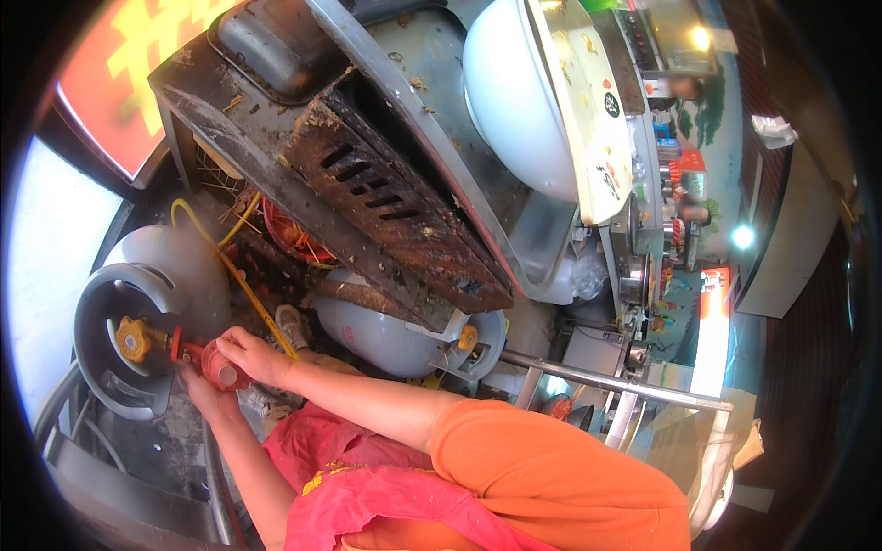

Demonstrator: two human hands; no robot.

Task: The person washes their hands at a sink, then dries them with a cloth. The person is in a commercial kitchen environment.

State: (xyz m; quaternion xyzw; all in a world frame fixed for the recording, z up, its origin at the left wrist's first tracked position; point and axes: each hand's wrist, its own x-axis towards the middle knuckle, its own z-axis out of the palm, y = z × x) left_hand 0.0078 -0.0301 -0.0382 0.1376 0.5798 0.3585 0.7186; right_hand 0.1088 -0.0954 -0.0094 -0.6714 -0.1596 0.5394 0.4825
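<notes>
A grey gas cylinder (pixel 176 268) at the left has a round collar (pixel 89 330) and a yellow valve handwheel (pixel 133 339). A red gas regulator (pixel 222 368) is at the brass valve outlet; whether it is fully joined cannot be told. My right hand (pixel 258 358) grips the regulator's round body from above, fingers curled over its edge. My left hand (pixel 210 396) is around its lower side near the red fitting (pixel 177 343), its fingers partly hidden. A yellow hose (pixel 258 303) runs from behind the cylinder towards my right wrist; its end is hidden.
A greasy metal stove (pixel 386 200) stands above, with a large white bowl (pixel 517 96) on it. Another gas cylinder (pixel 372 330) lies beneath its edge. A red basket (pixel 289 234) is on the floor. Metal rails (pixel 613 379) run at the right, and a chair-like frame (pixel 131 482) is lower left.
</notes>
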